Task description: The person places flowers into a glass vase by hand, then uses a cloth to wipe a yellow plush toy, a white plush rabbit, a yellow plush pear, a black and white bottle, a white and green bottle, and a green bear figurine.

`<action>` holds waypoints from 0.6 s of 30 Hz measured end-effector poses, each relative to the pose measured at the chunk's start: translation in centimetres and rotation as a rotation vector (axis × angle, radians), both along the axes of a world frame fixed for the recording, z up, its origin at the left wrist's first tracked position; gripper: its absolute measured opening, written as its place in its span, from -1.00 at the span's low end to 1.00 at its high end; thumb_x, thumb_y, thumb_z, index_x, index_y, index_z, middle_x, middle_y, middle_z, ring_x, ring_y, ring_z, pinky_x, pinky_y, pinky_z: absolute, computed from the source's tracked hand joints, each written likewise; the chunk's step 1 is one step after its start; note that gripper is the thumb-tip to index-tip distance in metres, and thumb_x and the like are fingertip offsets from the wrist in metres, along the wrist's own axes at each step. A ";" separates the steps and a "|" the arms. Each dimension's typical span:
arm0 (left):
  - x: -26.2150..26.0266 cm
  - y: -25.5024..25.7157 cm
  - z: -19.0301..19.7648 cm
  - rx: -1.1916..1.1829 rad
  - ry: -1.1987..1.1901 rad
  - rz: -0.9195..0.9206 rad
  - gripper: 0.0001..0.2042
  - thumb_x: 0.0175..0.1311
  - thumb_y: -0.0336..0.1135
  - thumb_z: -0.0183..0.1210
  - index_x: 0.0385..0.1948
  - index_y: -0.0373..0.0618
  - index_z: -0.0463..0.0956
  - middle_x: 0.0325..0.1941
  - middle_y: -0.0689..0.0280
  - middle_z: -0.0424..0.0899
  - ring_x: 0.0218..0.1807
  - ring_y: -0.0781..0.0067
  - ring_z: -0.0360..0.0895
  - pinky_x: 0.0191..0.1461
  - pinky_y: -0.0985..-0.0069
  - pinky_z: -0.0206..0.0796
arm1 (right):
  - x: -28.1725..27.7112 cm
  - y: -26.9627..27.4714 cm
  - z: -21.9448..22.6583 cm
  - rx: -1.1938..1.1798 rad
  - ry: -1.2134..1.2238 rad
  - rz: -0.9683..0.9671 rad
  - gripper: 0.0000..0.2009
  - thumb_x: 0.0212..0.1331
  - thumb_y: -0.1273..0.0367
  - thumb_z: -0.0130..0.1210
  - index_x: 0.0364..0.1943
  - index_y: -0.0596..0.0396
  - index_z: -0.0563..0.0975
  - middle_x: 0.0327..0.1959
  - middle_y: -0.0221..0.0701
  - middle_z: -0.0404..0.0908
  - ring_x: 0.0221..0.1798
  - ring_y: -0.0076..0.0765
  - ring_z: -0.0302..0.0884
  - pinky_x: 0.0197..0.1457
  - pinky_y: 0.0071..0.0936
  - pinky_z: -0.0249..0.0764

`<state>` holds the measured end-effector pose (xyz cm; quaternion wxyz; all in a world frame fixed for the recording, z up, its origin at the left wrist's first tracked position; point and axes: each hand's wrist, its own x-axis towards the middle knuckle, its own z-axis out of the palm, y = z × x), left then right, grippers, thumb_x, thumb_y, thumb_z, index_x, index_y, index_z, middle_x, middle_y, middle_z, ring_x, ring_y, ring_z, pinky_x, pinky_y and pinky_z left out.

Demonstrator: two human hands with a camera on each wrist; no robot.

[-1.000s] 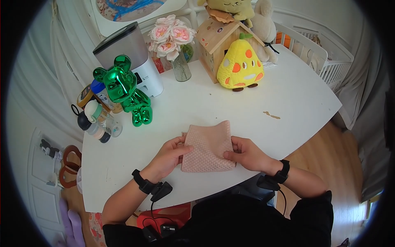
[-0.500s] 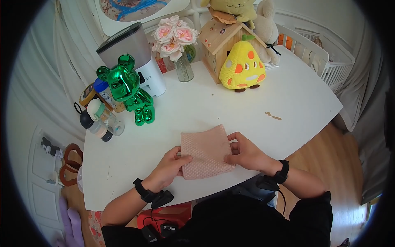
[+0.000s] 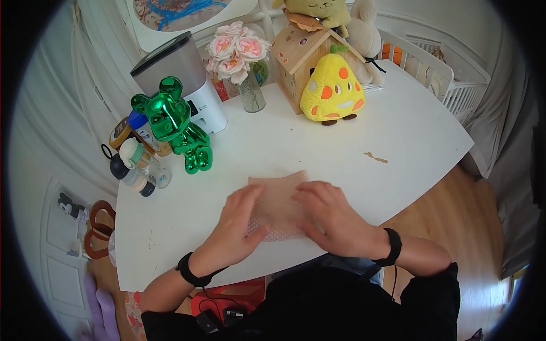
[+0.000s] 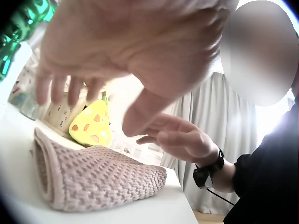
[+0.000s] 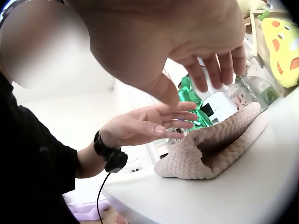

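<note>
A folded pink textured cloth [image 3: 278, 207] lies on the white table near its front edge. Its layers gape at one side in the right wrist view, where the cloth [image 5: 187, 161] looks like a loose fold. Above its left part hovers the left hand [image 3: 232, 224], fingers extended and apart from the cloth [image 4: 103, 177] in the left wrist view. The right hand [image 3: 335, 221] is over the right part, blurred at the fingers, which are relaxed and hold nothing. Both palms face down.
A green shiny bear figure [image 3: 179, 125], a dispenser [image 3: 207, 105], bottles [image 3: 133, 173] and a flower vase [image 3: 250, 94] stand at the left and back. Behind the cloth are a yellow plush [image 3: 333, 94] and a wooden house [image 3: 290, 57].
Both hands have let go of the cloth's side edges and lifted over it, their palms turned down. The cloth now lies flatter on the table.
</note>
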<state>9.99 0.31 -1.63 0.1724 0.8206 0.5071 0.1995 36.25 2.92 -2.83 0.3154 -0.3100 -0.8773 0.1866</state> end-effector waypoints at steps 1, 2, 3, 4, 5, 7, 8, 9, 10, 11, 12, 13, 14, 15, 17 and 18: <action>0.1 0.2 0.2 -0.110 0.121 -0.162 -0.08 0.27 -0.15 0.34 0.53 -0.24 -0.11 0.53 -0.25 0.01 0.59 -0.21 -0.06 0.61 0.02 -0.17 | -0.5 -0.3 -0.2 0.004 -0.061 0.109 -0.44 0.14 0.37 0.30 0.20 0.29 0.37 0.28 0.02 0.33 0.38 0.22 0.22 0.42 -0.01 0.20; 0.3 0.1 0.0 -0.102 0.123 -0.163 -0.08 0.27 -0.15 0.34 0.53 -0.24 -0.11 0.53 -0.25 0.01 0.59 -0.21 -0.06 0.61 0.02 -0.17 | -0.8 -0.7 -0.8 0.002 -0.169 0.137 -0.30 0.25 0.17 0.25 0.36 0.31 0.26 0.42 0.08 0.22 0.50 0.25 0.11 0.51 0.05 0.12; 0.6 -0.3 -0.8 -0.141 0.278 -0.208 -0.05 0.29 0.00 0.29 0.53 -0.27 -0.12 0.56 -0.26 -0.07 0.61 -0.26 -0.12 0.62 -0.01 -0.21 | -0.8 -1.2 -2.2 0.010 -0.168 0.136 -0.30 0.25 0.17 0.25 0.36 0.31 0.26 0.42 0.08 0.22 0.50 0.25 0.11 0.51 0.05 0.12; 0.8 -0.8 -1.5 -0.183 0.434 -0.250 -0.01 0.31 0.15 0.24 0.54 -0.31 -0.14 0.59 -0.28 -0.15 0.62 -0.31 -0.19 0.62 -0.04 -0.25 | -0.5 -1.6 -3.7 0.015 -0.273 0.140 -0.23 0.28 0.08 0.18 0.42 0.31 0.19 0.47 0.09 0.16 0.55 0.23 0.03 0.55 0.09 0.02; 0.9 -1.2 -2.1 -0.182 0.436 -0.248 -0.01 0.31 0.15 0.24 0.54 -0.31 -0.14 0.59 -0.28 -0.15 0.62 -0.31 -0.19 0.62 -0.04 -0.25 | -0.1 -1.7 -4.8 0.017 -0.378 0.145 -0.16 0.32 -0.02 0.12 0.48 0.31 0.11 0.52 0.09 0.10 0.60 0.21 -0.04 0.60 0.12 -0.07; 0.8 -2.1 -3.0 -0.096 0.489 -0.237 0.05 0.30 0.32 0.13 0.53 -0.36 -0.18 0.62 -0.28 -0.23 0.65 -0.33 -0.32 0.62 -0.11 -0.33 | 0.1 -1.8 -4.6 0.029 -0.442 0.151 -0.09 0.34 -0.14 0.01 0.52 0.30 0.03 0.58 0.07 0.00 0.65 0.15 -0.15 0.62 0.18 -0.20; 0.7 -2.5 -2.9 -0.079 0.497 -0.235 0.05 0.30 0.33 0.12 0.53 -0.35 -0.18 0.61 -0.29 -0.19 0.64 -0.35 -0.28 0.61 -0.15 -0.31 | 0.2 -1.9 -4.5 0.022 -0.437 0.155 -0.09 0.34 -0.13 0.02 0.52 0.29 0.03 0.58 0.06 0.00 0.66 0.14 -0.15 0.62 0.18 -0.20; 0.8 -2.9 -2.9 -0.084 0.496 -0.233 0.05 0.30 0.33 0.12 0.53 -0.35 -0.18 0.61 -0.29 -0.19 0.64 -0.35 -0.28 0.61 -0.15 -0.31 | 0.3 -2.1 -4.4 0.013 -0.433 0.159 -0.10 0.34 -0.12 0.04 0.52 0.29 0.04 0.58 0.05 0.00 0.66 0.12 -0.15 0.62 0.18 -0.20; 0.8 -3.2 -2.9 -0.082 0.493 -0.223 0.03 0.32 0.32 0.11 0.54 -0.33 -0.18 0.61 -0.26 -0.19 0.64 -0.33 -0.28 0.61 -0.15 -0.31 | 0.4 -2.3 -4.3 0.014 -0.433 0.161 -0.10 0.34 -0.12 0.04 0.52 0.29 0.04 0.58 0.05 0.00 0.66 0.12 -0.15 0.62 0.18 -0.20; 0.8 -3.4 -2.9 -0.073 0.490 -0.208 0.01 0.34 0.32 0.09 0.54 -0.30 -0.18 0.62 -0.24 -0.19 0.65 -0.31 -0.27 0.61 -0.15 -0.30 | 0.4 -2.4 -4.1 0.010 -0.461 0.172 -0.10 0.35 -0.12 0.03 0.52 0.27 0.04 0.59 0.05 -0.02 0.66 0.13 -0.17 0.62 0.18 -0.20; 0.6 -3.6 -2.9 -0.065 0.492 -0.194 0.01 0.34 0.32 0.09 0.54 -0.30 -0.18 0.62 -0.24 -0.19 0.65 -0.31 -0.27 0.61 -0.15 -0.30 | 0.4 -2.4 -3.9 0.009 -0.488 0.188 -0.11 0.35 -0.13 0.03 0.52 0.25 0.04 0.59 0.05 -0.05 0.67 0.13 -0.20 0.62 0.18 -0.21; 0.4 -3.9 -2.8 -0.072 0.493 -0.186 -0.02 0.36 0.31 0.07 0.55 -0.26 -0.16 0.63 -0.20 -0.19 0.65 -0.29 -0.26 0.61 -0.15 -0.28 | 0.4 -2.6 -3.4 0.026 -0.483 0.205 -0.11 0.35 -0.13 0.03 0.52 0.25 0.04 0.59 0.05 -0.05 0.67 0.13 -0.20 0.62 0.18 -0.21; -0.2 -4.2 -2.6 -0.082 0.496 -0.168 -0.05 0.37 0.30 0.05 0.56 -0.22 -0.14 0.64 -0.15 -0.18 0.65 -0.26 -0.26 0.61 -0.14 -0.27 | 0.6 -2.8 -2.8 -0.044 -0.476 0.200 -0.12 0.35 -0.13 0.03 0.52 0.24 0.05 0.60 0.05 -0.08 0.67 0.14 -0.21 0.62 0.18 -0.22; -1.1 -4.4 -2.6 -0.081 0.506 -0.130 -0.05 0.37 0.30 0.05 0.56 -0.22 -0.14 0.64 -0.15 -0.18 0.65 -0.26 -0.26 0.61 -0.14 -0.27 | 0.7 -2.9 -2.4 -0.113 -0.468 0.201 -0.12 0.36 -0.13 0.02 0.52 0.23 0.05 0.60 0.05 -0.10 0.67 0.16 -0.23 0.63 0.17 -0.22; -3.2 -5.0 -2.9 -0.027 0.450 -0.053 -0.18 0.38 0.28 0.05 0.48 -0.16 0.11 0.58 -0.11 0.07 0.60 -0.30 -0.05 0.57 -0.15 -0.10 | 1.5 -2.9 -2.7 -0.114 -0.458 0.221 -0.13 0.36 -0.13 0.03 0.52 0.22 0.06 0.61 0.05 -0.15 0.66 0.19 -0.25 0.62 0.18 -0.23; -4.4 -5.4 -2.7 -0.030 0.462 -0.014 -0.18 0.38 0.28 0.05 0.48 -0.16 0.11 0.58 -0.11 0.07 0.60 -0.30 -0.05 0.57 -0.15 -0.10 | 2.0 -2.8 -2.8 -0.153 -0.420 0.193 -0.14 0.35 -0.11 0.05 0.51 0.22 0.08 0.60 0.06 -0.12 0.66 0.20 -0.24 0.62 0.19 -0.23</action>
